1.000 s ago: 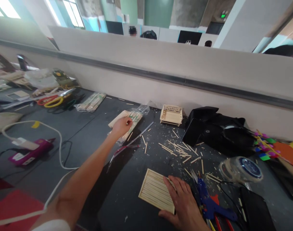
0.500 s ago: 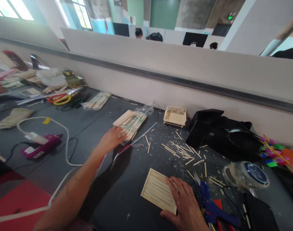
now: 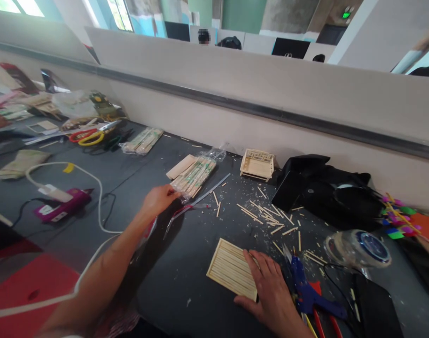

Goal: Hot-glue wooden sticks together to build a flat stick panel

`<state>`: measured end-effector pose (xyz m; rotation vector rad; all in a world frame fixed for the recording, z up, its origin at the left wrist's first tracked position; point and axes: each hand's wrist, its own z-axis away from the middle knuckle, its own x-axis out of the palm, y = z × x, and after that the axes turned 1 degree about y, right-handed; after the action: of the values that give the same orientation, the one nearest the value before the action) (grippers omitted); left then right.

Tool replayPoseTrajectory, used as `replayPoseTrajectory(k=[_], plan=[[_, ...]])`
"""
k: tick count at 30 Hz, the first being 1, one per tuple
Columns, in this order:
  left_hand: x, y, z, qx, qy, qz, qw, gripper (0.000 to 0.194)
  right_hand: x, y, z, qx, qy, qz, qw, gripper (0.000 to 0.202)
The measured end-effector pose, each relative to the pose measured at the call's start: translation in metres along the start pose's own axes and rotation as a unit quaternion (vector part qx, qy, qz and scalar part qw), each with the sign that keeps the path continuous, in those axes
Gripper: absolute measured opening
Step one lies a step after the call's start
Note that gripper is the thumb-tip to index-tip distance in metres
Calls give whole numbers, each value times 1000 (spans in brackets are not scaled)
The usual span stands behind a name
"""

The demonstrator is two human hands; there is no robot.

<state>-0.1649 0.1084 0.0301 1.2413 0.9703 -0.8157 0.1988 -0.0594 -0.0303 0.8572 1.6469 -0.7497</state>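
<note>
My left hand [image 3: 160, 201] reaches to the near end of a clear plastic packet of wooden sticks [image 3: 196, 176], its fingertips closed on the packet's edge. My right hand [image 3: 269, 286] lies with fingers stretched out over the right edge of a small panel of wooden sticks [image 3: 231, 267]. The panel rests flat on the dark table, framed by thin strips, and its right side is partly covered by the hand. A tan flat piece [image 3: 181, 166] lies beside the packet. A small bench-like stick model [image 3: 257, 164] stands by the partition.
Cut sticks [image 3: 267, 216] and crumbs are scattered mid-table. Right of my right hand lie a blue glue gun [image 3: 306, 291], a clear jar [image 3: 358, 249] and a black bag [image 3: 320, 192]. To the left are a white cable [image 3: 100, 202], a purple power strip [image 3: 64, 205] and scissors [image 3: 90, 136].
The view has tilted slightly downward. My left fingers have drawn from atop the packet to its near end. My right hand stays on the panel.
</note>
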Motion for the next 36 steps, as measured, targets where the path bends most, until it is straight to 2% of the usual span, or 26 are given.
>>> replayPoseTrajectory(k=[6,11,14,16,19,23,26,31,33,36], plan=[[9,9,0,28,34,45,998,25,-2,1,-1,-7,2,-8,1000,98],[13,7,3,43,53,69,995,18,-6,-1,-2,8,-7,-32,999,102],[8,8,-4,53,103,79,990,16,-6,-2,-2,14,-1,-44,999,108],[3,13,-12,56,133,73,987,22,-7,-2,-3,16,5,-45,999,108],[3,27,-24,35,68,1,997,38,-10,-2,-5,4,19,-38,999,107],[24,42,-28,29,41,-23,998,66,-17,0,-7,-7,13,-33,999,108],[40,44,-25,27,72,-22,997,75,-18,0,-7,-6,-8,-33,999,110],[45,37,-30,34,95,44,994,59,-20,-4,-5,-19,7,-5,1000,111],[44,33,-33,37,103,56,992,53,-28,-6,-6,-35,16,9,999,105],[41,28,-36,43,117,75,989,50,-52,-5,-13,-67,35,24,997,88]])
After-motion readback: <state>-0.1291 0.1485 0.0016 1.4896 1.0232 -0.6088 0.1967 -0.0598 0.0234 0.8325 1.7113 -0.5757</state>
